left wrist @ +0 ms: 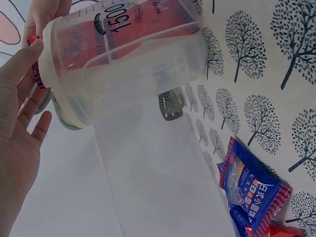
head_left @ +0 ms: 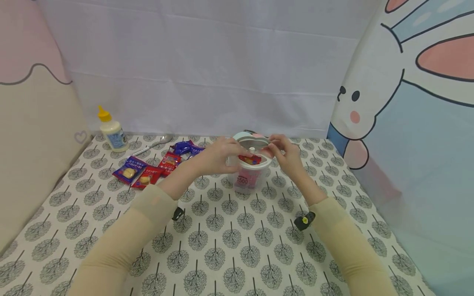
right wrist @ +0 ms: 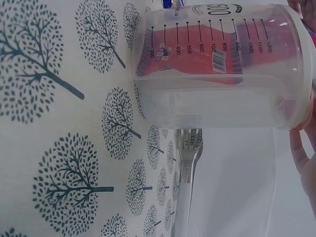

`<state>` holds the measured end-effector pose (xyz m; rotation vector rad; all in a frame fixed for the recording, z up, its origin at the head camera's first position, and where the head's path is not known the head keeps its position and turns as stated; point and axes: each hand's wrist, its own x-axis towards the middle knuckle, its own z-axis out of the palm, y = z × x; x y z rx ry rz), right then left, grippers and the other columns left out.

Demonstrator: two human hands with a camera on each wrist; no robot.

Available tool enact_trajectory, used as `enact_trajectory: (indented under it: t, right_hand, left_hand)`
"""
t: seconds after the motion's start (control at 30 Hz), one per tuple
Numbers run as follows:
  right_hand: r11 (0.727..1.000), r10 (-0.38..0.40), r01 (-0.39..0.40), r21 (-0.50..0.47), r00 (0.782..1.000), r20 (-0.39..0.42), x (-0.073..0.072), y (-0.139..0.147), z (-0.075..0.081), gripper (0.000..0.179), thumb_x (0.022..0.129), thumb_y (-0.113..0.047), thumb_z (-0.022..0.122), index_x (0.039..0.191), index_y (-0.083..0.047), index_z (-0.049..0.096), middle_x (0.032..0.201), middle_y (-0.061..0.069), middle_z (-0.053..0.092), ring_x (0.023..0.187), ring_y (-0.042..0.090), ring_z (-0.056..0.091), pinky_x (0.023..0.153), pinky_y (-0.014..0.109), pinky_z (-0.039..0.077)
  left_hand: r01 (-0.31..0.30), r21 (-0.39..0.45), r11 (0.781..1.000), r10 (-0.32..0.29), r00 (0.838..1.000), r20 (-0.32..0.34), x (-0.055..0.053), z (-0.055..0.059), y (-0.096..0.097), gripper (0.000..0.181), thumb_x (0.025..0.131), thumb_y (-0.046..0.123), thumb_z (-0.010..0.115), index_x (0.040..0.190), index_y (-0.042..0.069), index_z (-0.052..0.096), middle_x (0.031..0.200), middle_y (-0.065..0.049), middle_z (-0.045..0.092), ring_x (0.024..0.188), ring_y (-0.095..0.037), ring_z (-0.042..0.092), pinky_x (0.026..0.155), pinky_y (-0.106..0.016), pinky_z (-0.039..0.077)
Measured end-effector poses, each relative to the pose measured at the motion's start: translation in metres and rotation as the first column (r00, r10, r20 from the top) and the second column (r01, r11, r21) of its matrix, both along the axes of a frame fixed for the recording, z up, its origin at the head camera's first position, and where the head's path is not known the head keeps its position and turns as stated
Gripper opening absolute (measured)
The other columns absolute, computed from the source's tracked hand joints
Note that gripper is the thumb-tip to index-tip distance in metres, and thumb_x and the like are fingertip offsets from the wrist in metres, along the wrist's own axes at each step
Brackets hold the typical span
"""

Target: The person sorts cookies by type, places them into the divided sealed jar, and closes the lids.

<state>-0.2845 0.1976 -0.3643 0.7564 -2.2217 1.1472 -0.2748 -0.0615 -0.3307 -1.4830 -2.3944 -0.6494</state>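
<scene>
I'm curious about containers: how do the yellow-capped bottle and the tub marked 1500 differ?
The bottle has a pointed yellow cap; the tub has a wide, open mouth. The bottle wears a blue label; the tub, printed numbers. The bottle stands untouched; the tub has the left hand and right hand at its top. Both stand on the cloth.

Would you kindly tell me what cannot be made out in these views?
Held red packet, head view: partly covered by the left hand.
Right hand, right wrist view: mostly cut off by the right edge.
Utensil, right wrist view: handle end cut off by the bottom edge.
Bottle label, head view: lettering too small and blurred to read.
</scene>
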Motion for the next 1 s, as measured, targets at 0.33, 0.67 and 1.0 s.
enact_trajectory:
  t: [0.33,0.67,1.0]
  right_hand:
    - [1.000,-0.018,0.019,0.015,0.999,-0.042,-0.001,-0.001,-0.001,0.018,0.091,-0.009,0.061,0.108,-0.004,0.057,0.091,0.016,0.071,0.081,0.029,0.069,0.083,0.044,0.055]
    - [1.000,-0.005,0.005,-0.018,1.000,-0.015,-0.001,0.000,-0.002,0.018,0.091,-0.007,0.061,0.108,-0.004,0.058,0.094,0.015,0.072,0.082,0.030,0.069,0.086,0.045,0.054]
    - [1.000,-0.025,0.025,0.012,1.000,-0.013,-0.001,0.001,-0.002,0.018,0.092,-0.010,0.060,0.109,-0.005,0.058,0.093,0.014,0.071,0.083,0.028,0.069,0.087,0.045,0.053]
  left_hand:
    - [-0.032,-0.040,0.999,0.032,0.999,0.018,0.005,-0.007,-0.005,0.053,0.077,0.025,0.078,0.126,0.020,0.060,0.122,0.006,0.062,0.117,-0.016,0.050,0.102,-0.041,0.038]
    - [-0.076,-0.093,0.993,0.081,0.996,0.043,0.009,-0.008,-0.005,0.054,0.077,0.030,0.078,0.127,0.023,0.060,0.123,0.006,0.062,0.122,-0.020,0.044,0.108,-0.046,0.030]
    - [-0.071,0.046,0.996,0.068,0.995,0.070,0.011,0.003,-0.036,0.054,0.076,0.026,0.079,0.126,0.014,0.060,0.122,0.001,0.062,0.120,-0.021,0.049,0.110,-0.044,0.033]
